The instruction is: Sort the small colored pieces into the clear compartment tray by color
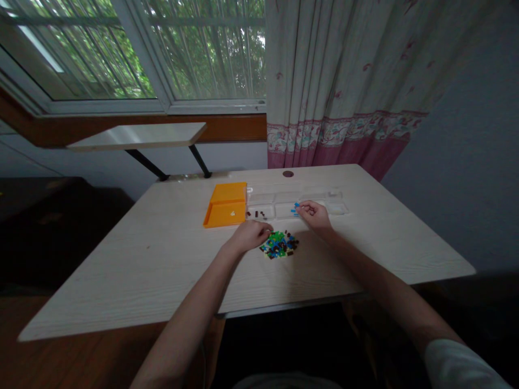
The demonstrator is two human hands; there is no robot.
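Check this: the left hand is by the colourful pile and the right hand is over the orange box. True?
Not quite: the head view shows the right hand at the clear tray, beside blue pieces, not over the orange box. The left hand is by the colourful pile.

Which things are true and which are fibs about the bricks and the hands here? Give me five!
1. The pile of little bricks lies on the table. True.
2. The orange box is on the right side of the clear tray in the picture. False: the orange box is on its left.
3. Some blue pieces are by the right hand. True.
4. The left hand is far from the pile. False: the left hand is right beside it.
5. Brown pieces lie in the clear tray. True.
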